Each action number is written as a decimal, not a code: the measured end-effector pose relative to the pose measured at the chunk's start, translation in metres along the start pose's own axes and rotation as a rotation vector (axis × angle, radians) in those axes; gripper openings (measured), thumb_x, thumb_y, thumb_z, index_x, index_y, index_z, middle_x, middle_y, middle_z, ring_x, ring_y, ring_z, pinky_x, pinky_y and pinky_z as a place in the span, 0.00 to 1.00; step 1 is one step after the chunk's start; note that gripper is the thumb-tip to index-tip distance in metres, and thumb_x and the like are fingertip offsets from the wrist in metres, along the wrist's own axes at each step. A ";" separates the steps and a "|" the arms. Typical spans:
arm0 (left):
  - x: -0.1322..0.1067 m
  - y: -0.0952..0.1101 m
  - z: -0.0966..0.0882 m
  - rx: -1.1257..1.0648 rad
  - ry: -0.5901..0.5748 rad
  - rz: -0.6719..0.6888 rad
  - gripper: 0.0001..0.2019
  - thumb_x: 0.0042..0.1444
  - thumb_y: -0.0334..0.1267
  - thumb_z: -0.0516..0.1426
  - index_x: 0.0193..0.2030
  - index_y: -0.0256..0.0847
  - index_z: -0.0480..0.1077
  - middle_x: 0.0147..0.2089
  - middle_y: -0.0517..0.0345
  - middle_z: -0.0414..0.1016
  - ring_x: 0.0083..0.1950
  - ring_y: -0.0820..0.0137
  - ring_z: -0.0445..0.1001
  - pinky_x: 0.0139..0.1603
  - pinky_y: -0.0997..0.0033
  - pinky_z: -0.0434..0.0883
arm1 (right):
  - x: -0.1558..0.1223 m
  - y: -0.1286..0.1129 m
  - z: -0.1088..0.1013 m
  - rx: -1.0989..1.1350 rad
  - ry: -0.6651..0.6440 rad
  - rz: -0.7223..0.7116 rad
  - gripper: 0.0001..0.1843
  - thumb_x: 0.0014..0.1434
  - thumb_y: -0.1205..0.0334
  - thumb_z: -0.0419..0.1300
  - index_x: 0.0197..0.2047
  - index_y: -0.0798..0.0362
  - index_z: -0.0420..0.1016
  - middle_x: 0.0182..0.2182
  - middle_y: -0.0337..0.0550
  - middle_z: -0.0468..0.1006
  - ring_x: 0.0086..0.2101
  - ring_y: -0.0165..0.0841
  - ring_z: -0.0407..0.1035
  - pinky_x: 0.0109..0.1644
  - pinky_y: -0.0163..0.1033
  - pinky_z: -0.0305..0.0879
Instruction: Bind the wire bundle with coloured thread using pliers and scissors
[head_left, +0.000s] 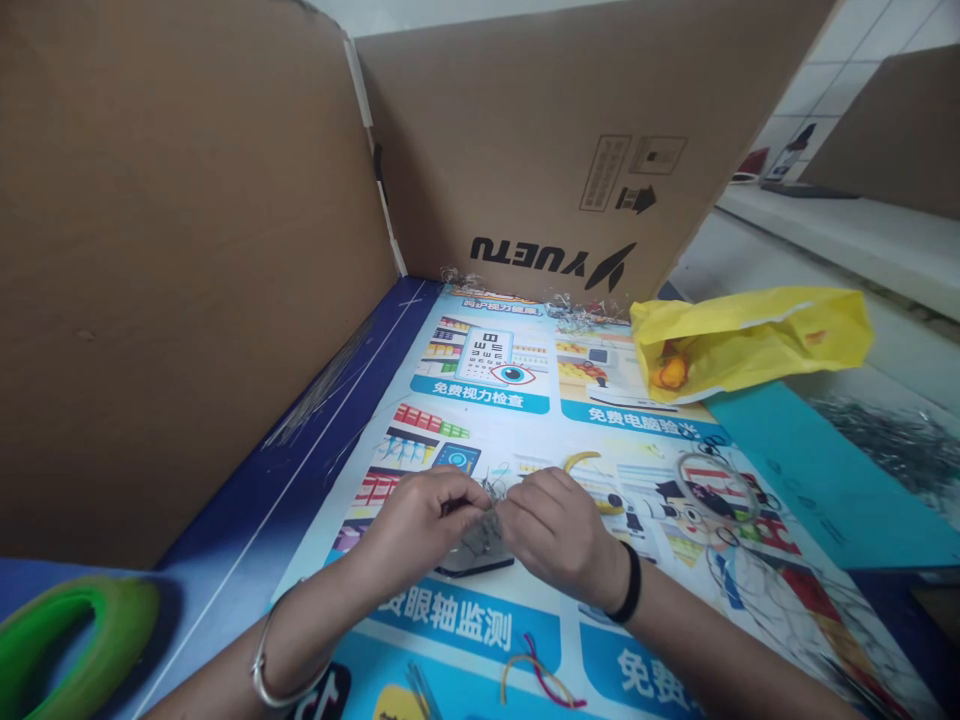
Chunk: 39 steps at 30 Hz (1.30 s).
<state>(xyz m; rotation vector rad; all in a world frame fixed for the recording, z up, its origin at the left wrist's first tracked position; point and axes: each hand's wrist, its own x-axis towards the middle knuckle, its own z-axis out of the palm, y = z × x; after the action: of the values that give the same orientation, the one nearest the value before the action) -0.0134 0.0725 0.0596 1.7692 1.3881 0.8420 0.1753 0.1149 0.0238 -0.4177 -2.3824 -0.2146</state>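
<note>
Above a printed sheet (465,618) spread over the blue bench (232,550), both hands meet near the middle, fingertips almost touching. Thin wire strands (493,486) stand between them; the left hand (431,525) and the right hand (562,540) both have their fingers pinched together on these strands, though exactly where each grips is hidden. Just beneath lies a dark-edged clear tray (476,570), partly covered by the hands. A metal bangle (262,672) circles the left wrist, a black band (628,583) the right. Nearer the body are pink and yellow cords (534,668), with a green tape roll (124,630) at far left. Rightward, a yellow bag (757,345) lies open beside a teal board (817,475). Cardboard panels (517,120) stand behind and to the left.
</note>
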 end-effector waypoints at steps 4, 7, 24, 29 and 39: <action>0.001 0.002 0.001 0.055 -0.011 -0.006 0.09 0.50 0.25 0.54 0.29 0.40 0.73 0.31 0.60 0.75 0.36 0.70 0.72 0.38 0.71 0.66 | 0.000 -0.001 -0.001 -0.007 -0.011 -0.005 0.04 0.57 0.71 0.55 0.35 0.56 0.70 0.26 0.42 0.72 0.29 0.33 0.62 0.32 0.41 0.57; 0.001 0.004 0.001 0.111 -0.015 -0.009 0.09 0.49 0.24 0.54 0.28 0.40 0.73 0.30 0.60 0.75 0.35 0.70 0.71 0.37 0.71 0.65 | -0.001 -0.001 -0.001 -0.023 -0.024 -0.031 0.05 0.58 0.71 0.54 0.37 0.55 0.70 0.27 0.43 0.72 0.29 0.34 0.62 0.32 0.41 0.57; 0.009 -0.023 -0.003 -0.403 -0.164 -0.064 0.02 0.51 0.32 0.58 0.29 0.36 0.69 0.27 0.61 0.69 0.29 0.75 0.66 0.31 0.75 0.63 | 0.012 -0.005 -0.002 0.390 0.014 0.293 0.05 0.59 0.71 0.54 0.36 0.54 0.70 0.30 0.43 0.73 0.33 0.33 0.65 0.39 0.41 0.63; 0.009 -0.027 -0.001 -0.423 -0.187 -0.059 0.01 0.50 0.29 0.59 0.29 0.36 0.71 0.28 0.61 0.71 0.30 0.75 0.67 0.32 0.75 0.63 | 0.011 -0.004 -0.001 0.400 -0.017 0.253 0.05 0.60 0.69 0.53 0.36 0.55 0.71 0.31 0.44 0.75 0.34 0.33 0.66 0.39 0.42 0.62; 0.007 -0.022 0.000 -0.476 -0.219 -0.107 0.02 0.51 0.30 0.59 0.29 0.36 0.70 0.26 0.62 0.71 0.28 0.76 0.67 0.31 0.76 0.64 | 0.011 -0.006 0.003 0.430 0.012 0.293 0.08 0.58 0.71 0.51 0.29 0.54 0.68 0.26 0.41 0.72 0.29 0.31 0.64 0.36 0.39 0.60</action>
<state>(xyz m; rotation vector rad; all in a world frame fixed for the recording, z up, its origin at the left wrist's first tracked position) -0.0226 0.0832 0.0412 1.3619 1.0265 0.8128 0.1636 0.1132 0.0282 -0.5447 -2.2390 0.4196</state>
